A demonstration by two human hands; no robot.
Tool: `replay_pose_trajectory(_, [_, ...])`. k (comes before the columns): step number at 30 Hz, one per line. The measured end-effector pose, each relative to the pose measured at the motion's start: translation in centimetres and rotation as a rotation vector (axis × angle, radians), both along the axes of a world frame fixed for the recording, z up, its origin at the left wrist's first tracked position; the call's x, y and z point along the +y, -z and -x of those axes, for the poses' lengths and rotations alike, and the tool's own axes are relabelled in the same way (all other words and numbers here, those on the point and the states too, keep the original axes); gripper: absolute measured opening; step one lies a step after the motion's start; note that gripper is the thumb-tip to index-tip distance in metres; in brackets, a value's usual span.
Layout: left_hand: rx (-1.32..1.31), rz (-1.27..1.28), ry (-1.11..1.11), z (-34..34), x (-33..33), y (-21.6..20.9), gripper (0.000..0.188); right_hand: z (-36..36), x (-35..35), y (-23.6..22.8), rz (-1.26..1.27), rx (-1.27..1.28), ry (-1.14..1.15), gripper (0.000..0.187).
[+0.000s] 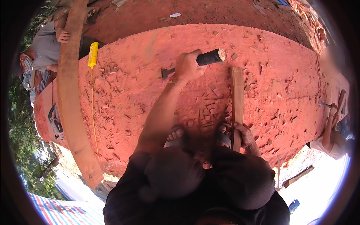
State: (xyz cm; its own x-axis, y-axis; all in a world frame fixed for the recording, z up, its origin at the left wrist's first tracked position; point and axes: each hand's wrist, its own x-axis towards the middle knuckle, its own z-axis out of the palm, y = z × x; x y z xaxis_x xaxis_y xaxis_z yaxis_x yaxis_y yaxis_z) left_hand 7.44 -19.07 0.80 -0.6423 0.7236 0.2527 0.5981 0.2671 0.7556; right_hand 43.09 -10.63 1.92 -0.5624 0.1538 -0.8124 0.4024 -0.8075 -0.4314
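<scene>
My left hand (188,66) is closed around a chisel (210,57) with a black-wrapped handle and a bare wooden butt. Its dark metal end sticks out on the left, above a large reddish wooden slab (150,101); whether it touches the wood I cannot tell. At the lower right my right hand (245,135) grips the near end of a long brown wooden bar (237,99), which points away from me. Loose wood chips (213,90) lie between the two hands. My feet (175,134) show close to the bar's near end.
A wide plank (69,82) crosses the left side, with a co-worker's hand (62,35) on it. Beside it lies a yellow tool (93,54) trailing a yellow line. Another person (333,112) works at the right edge. A power tool (55,122) rests beyond the plank.
</scene>
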Motion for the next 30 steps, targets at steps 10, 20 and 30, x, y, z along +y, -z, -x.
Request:
replay_pose_trajectory(10, [-0.029,0.061,0.014,-0.1,0.3,0.2,0.021,0.3,0.2,-2.7,-0.057,0.221,0.029,0.049])
replay_pose_trajectory(20, [0.027,0.039,-0.025,0.0,-0.2,0.5,0.020,5.2,6.6,-12.6,-1.025,0.359,0.229,0.083])
replay_pose_trajectory(30, [0.012,0.101,-0.050,0.4,-0.3,0.6,0.023,9.6,1.5,-9.2,-0.929,-0.030,-0.230,0.031])
